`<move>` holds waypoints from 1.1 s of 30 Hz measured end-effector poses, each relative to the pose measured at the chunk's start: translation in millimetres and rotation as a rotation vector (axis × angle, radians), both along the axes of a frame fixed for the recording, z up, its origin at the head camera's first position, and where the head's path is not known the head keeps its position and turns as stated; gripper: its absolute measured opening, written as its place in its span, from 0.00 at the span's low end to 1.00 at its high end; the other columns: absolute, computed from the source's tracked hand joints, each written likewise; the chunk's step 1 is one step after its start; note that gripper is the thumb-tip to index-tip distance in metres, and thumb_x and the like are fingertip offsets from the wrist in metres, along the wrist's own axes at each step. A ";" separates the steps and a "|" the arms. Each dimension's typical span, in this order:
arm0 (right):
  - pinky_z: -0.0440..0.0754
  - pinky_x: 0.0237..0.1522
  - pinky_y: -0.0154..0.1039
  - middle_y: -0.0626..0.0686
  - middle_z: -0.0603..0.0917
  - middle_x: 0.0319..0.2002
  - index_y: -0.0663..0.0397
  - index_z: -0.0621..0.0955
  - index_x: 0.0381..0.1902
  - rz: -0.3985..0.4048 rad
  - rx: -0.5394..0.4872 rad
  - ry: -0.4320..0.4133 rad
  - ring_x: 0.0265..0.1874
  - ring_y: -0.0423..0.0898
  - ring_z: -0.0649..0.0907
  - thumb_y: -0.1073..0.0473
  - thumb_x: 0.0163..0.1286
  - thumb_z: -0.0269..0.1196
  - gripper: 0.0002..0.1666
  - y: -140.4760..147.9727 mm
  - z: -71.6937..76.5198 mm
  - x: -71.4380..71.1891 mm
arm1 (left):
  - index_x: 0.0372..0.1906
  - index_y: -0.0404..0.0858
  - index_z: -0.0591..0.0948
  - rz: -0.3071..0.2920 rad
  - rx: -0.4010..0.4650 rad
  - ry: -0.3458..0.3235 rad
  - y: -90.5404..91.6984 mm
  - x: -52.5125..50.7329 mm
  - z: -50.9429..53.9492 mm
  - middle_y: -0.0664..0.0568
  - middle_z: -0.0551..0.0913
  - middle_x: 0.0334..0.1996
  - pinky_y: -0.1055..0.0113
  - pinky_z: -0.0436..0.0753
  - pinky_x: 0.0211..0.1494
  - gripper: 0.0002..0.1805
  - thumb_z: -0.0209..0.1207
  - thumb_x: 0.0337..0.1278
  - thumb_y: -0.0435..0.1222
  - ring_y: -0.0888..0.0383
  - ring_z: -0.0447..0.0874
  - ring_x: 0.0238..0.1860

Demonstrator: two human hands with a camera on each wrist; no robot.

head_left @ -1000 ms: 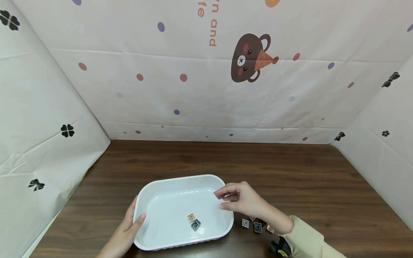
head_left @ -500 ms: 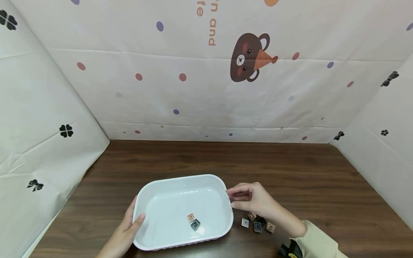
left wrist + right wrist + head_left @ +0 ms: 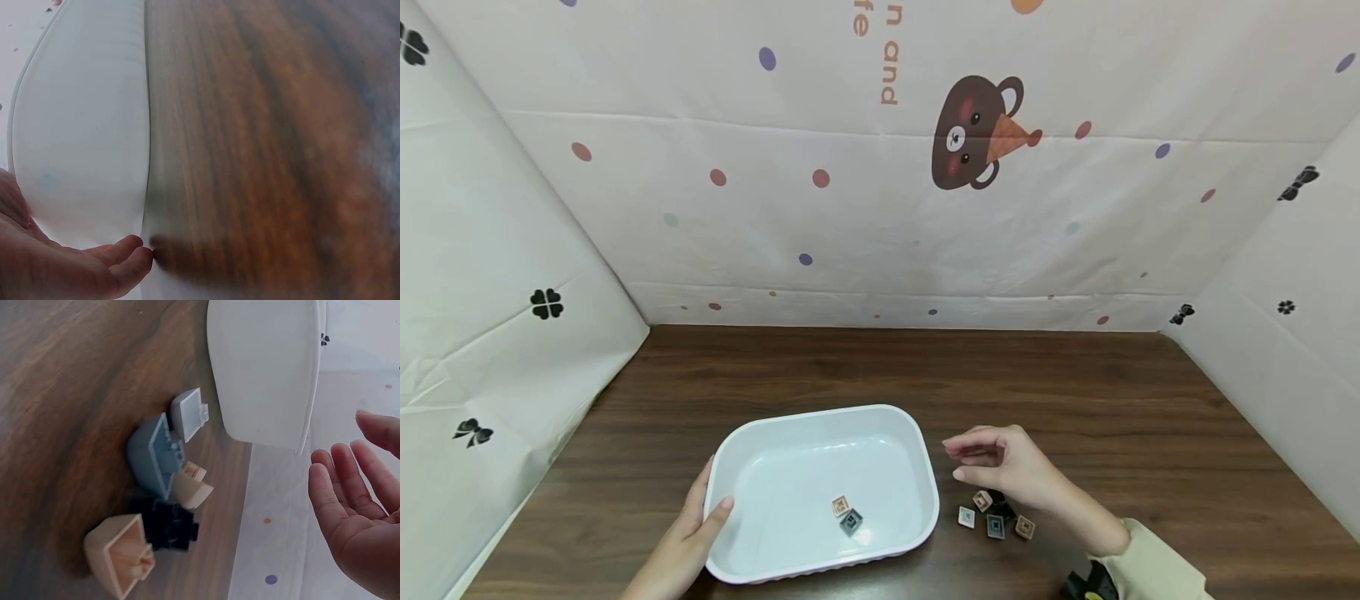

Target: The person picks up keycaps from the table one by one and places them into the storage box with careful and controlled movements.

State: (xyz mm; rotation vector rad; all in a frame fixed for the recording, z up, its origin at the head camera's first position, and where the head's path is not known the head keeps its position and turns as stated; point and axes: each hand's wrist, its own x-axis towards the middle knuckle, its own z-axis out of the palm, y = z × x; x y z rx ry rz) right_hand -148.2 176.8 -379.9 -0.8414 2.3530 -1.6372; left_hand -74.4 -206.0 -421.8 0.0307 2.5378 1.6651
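Wooden table (image 3: 880, 375) bears white tray (image 3: 797, 479); left hand (image 3: 688, 529) grips it, probably for steadiness. Right hand (image 3: 1009, 463), relaxed, holds nothing; keycaps (image 3: 996, 527) lie near, seemingly for short reach.

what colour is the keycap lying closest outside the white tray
That keycap is whitish, very pale grey; the right wrist view shows it best.

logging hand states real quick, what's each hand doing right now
Left hand: closed on the rim of the white tray, thumb inside.
Right hand: open, holding nothing, near the loose keycaps.
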 end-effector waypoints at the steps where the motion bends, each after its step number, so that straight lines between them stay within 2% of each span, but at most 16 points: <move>1: 0.78 0.42 0.39 0.70 0.80 0.40 0.75 0.78 0.43 -0.002 0.001 0.004 0.40 0.40 0.82 0.68 0.56 0.65 0.18 1.0 -0.7 -0.1 | 0.70 0.32 0.38 -0.001 0.001 0.001 0.1 -0.1 0.1 0.29 0.43 0.67 0.62 0.77 0.41 0.34 0.41 0.70 0.37 0.35 0.58 0.59; 6: 0.79 0.42 0.37 0.71 0.79 0.39 0.77 0.78 0.43 -0.014 0.008 0.011 0.40 0.43 0.82 0.68 0.55 0.65 0.19 5.3 -3.5 -0.2 | 0.70 0.33 0.38 0.002 -0.008 -0.010 -0.8 0.0 1.0 0.29 0.43 0.67 0.63 0.76 0.40 0.34 0.41 0.70 0.38 0.36 0.58 0.59; 13: 0.78 0.41 0.35 0.73 0.79 0.39 0.80 0.76 0.43 -0.034 0.011 -0.015 0.40 0.41 0.82 0.69 0.55 0.65 0.20 11.2 -7.2 0.6 | 0.70 0.31 0.37 -0.015 -0.029 -0.015 -1.5 -0.6 2.5 0.28 0.41 0.67 0.46 0.71 0.50 0.35 0.40 0.70 0.38 0.32 0.46 0.63; 22: 0.78 0.42 0.35 0.72 0.79 0.40 0.79 0.76 0.44 -0.049 0.023 -0.030 0.40 0.42 0.82 0.68 0.55 0.66 0.21 18.3 -13.8 1.2 | 0.70 0.31 0.36 -0.014 -0.014 -0.020 -1.4 -1.9 2.4 0.29 0.41 0.67 0.51 0.74 0.47 0.35 0.40 0.70 0.38 0.34 0.49 0.62; 26: 0.78 0.42 0.36 0.72 0.79 0.40 0.80 0.76 0.43 -0.049 0.021 -0.026 0.40 0.39 0.81 0.69 0.55 0.65 0.21 21.3 -14.2 3.5 | 0.70 0.31 0.37 -0.015 -0.022 -0.015 -1.4 -2.5 1.6 0.28 0.41 0.67 0.53 0.74 0.46 0.35 0.40 0.70 0.38 0.33 0.49 0.62; 33: 0.79 0.42 0.37 0.71 0.80 0.39 0.79 0.77 0.43 -0.064 0.038 -0.036 0.40 0.38 0.81 0.69 0.55 0.66 0.20 27.3 -20.0 5.7 | 0.70 0.31 0.36 -0.014 -0.036 -0.051 -2.9 -2.2 0.0 0.28 0.41 0.67 0.49 0.72 0.49 0.35 0.40 0.70 0.39 0.33 0.47 0.63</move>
